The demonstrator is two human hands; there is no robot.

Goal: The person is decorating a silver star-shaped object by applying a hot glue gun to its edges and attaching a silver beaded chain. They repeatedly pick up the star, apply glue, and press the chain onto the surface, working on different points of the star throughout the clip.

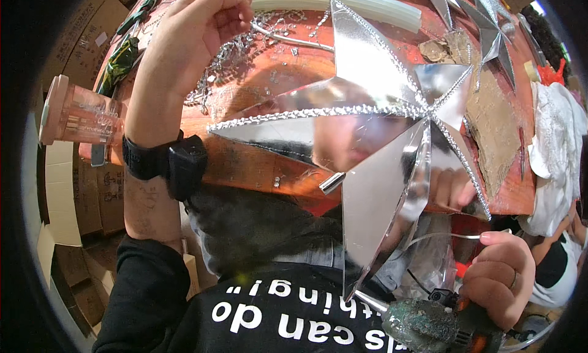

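1. your left hand (pixel 202 28) is raised above the orange surface (pixel 257 163), its grip pinched shut on a thin strand of silver bead trim (pixel 288 40). the strand trails from that grip out over the surface. if you pull hard, it could snap or drag the loose bead bits (pixel 226 65) just below the grip off the edge.

2. your right hand (pixel 499 276) is closed around a hot glue gun (pixel 429 322), with a thin clear strand (pixel 441 235) running off from the fingertips. the nozzle sits close under the lowest point of the mirrored silver star (pixel 380 151). a tilt of that grip could smear glue on the reflective face or on your shirt below.

3. neither grip visibly holds the star; it stands between the two grips, nearer the right one, and i cannot tell what supports it. with both hands busy, a nudge could tip it and crease a point.

4. the beaded ridge on the star lies well away from the left grip. carrying trim across that gap could let it sag and stick crooked.

5. the clear plastic cup (pixel 79 114) lies on its side beyond your left wrist, past the wristband (pixel 165 160). a swing of that forearm could knock it down.
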